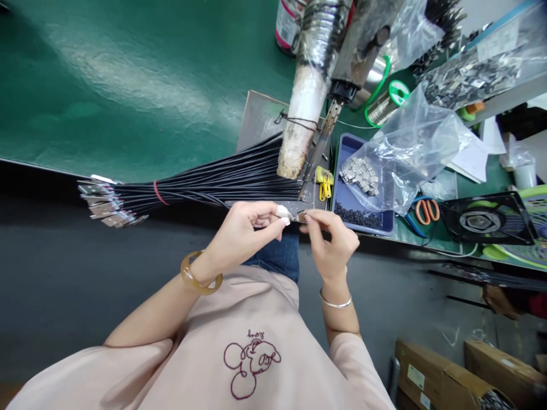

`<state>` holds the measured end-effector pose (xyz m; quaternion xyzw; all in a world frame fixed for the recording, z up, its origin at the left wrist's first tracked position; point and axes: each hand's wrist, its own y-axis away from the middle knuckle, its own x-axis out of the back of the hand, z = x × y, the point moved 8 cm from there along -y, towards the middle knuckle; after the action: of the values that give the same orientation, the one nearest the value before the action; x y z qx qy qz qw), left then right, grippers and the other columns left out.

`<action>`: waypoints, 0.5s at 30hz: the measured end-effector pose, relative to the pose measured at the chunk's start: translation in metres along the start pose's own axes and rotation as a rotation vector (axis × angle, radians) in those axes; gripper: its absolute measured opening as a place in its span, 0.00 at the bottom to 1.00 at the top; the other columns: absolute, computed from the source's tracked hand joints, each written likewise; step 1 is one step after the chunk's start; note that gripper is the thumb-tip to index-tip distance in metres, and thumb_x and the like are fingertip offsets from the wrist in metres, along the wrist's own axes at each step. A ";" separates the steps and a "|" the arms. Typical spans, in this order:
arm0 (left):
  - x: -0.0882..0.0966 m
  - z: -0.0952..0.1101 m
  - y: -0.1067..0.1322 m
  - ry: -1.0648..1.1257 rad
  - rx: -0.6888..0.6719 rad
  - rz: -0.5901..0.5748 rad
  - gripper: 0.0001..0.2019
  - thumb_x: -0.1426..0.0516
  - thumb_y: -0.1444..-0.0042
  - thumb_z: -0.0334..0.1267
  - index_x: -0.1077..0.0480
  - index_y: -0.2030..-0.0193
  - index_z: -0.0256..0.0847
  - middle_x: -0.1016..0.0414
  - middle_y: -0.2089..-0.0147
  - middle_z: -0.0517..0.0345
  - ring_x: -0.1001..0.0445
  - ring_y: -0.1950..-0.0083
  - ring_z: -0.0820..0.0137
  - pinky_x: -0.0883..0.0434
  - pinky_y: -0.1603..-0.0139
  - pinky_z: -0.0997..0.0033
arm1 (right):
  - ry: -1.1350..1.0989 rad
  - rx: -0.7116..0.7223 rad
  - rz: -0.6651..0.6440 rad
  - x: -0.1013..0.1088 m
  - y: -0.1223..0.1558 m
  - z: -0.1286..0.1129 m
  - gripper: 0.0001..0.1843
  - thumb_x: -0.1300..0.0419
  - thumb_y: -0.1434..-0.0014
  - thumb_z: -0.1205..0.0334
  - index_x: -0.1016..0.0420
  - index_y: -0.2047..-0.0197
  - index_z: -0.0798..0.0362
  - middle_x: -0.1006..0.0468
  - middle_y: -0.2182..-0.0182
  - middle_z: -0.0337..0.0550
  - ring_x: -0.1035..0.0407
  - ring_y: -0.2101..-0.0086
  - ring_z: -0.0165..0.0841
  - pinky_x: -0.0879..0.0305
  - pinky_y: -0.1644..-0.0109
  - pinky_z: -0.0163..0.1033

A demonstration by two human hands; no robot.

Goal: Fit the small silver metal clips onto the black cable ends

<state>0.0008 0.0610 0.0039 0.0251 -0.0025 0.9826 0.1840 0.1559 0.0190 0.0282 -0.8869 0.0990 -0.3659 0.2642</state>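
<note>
My left hand (256, 225) is closed in a pinch, with white coverings on its thumb and finger tips. My right hand (331, 236) pinches from the other side, fingertips close to those of the left. Between them is a small shiny metal connector (301, 217); its exact shape is partly hidden by the fingers. Just beyond the hands lies a bundle of black cables (213, 181), tied with a red band (160, 193) and fanned out to the right. Flat metal pieces (111, 205) cap its left ends. The cables' right ends rest on a dark board (256, 117).
A white-wrapped pipe (301, 108) and a soldering iron (327, 128) hang over the board. Yellow clips (325, 185) sit beside a blue tray (387, 225) of metal connectors and small black parts. Further right are solder spools (380, 108), orange-handled scissors (426, 210) and a black fan (482, 219).
</note>
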 end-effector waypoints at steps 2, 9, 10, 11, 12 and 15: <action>0.002 0.001 0.001 -0.029 -0.024 0.062 0.04 0.41 0.45 0.29 0.23 0.67 0.34 0.31 0.79 0.63 0.37 0.77 0.79 0.39 0.76 0.78 | 0.031 -0.037 0.102 0.013 0.005 0.001 0.04 0.41 0.34 0.63 0.24 0.58 0.48 0.19 0.72 0.36 0.26 0.78 0.27 0.29 0.73 0.34; -0.002 -0.002 0.001 0.020 -0.059 0.062 0.09 0.41 0.41 0.35 0.22 0.67 0.34 0.23 0.71 0.57 0.31 0.72 0.76 0.32 0.69 0.77 | 0.218 0.242 -0.018 0.001 0.002 -0.030 0.09 0.36 0.37 0.67 0.22 0.53 0.51 0.21 0.78 0.33 0.34 0.81 0.23 0.38 0.73 0.33; -0.002 -0.003 0.000 0.029 -0.058 0.047 0.09 0.42 0.41 0.35 0.23 0.68 0.34 0.23 0.71 0.57 0.30 0.71 0.75 0.31 0.69 0.77 | 0.231 0.267 -0.040 -0.005 0.001 -0.032 0.08 0.36 0.37 0.68 0.22 0.53 0.52 0.21 0.77 0.34 0.33 0.81 0.23 0.39 0.73 0.33; -0.001 -0.004 0.000 0.032 -0.057 0.030 0.09 0.42 0.41 0.34 0.23 0.68 0.34 0.24 0.72 0.57 0.30 0.71 0.75 0.31 0.69 0.76 | 0.238 0.277 -0.050 -0.009 0.000 -0.032 0.07 0.37 0.36 0.68 0.22 0.54 0.53 0.20 0.77 0.35 0.33 0.80 0.24 0.39 0.72 0.34; -0.001 -0.005 -0.001 0.027 -0.054 0.013 0.09 0.43 0.41 0.34 0.23 0.69 0.34 0.25 0.73 0.58 0.31 0.72 0.75 0.32 0.69 0.76 | 0.235 0.266 -0.057 -0.012 -0.001 -0.031 0.05 0.38 0.35 0.67 0.22 0.56 0.52 0.20 0.76 0.36 0.32 0.79 0.24 0.39 0.71 0.34; -0.002 -0.008 -0.002 0.011 -0.048 -0.041 0.09 0.43 0.42 0.33 0.24 0.70 0.34 0.28 0.75 0.59 0.34 0.74 0.76 0.35 0.72 0.77 | 0.140 0.124 -0.131 -0.018 -0.001 -0.021 0.05 0.42 0.33 0.65 0.24 0.60 0.51 0.23 0.77 0.34 0.33 0.79 0.24 0.39 0.72 0.33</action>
<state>0.0034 0.0618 -0.0038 0.0156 -0.0246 0.9784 0.2046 0.1284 0.0183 0.0304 -0.8457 0.0360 -0.4488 0.2866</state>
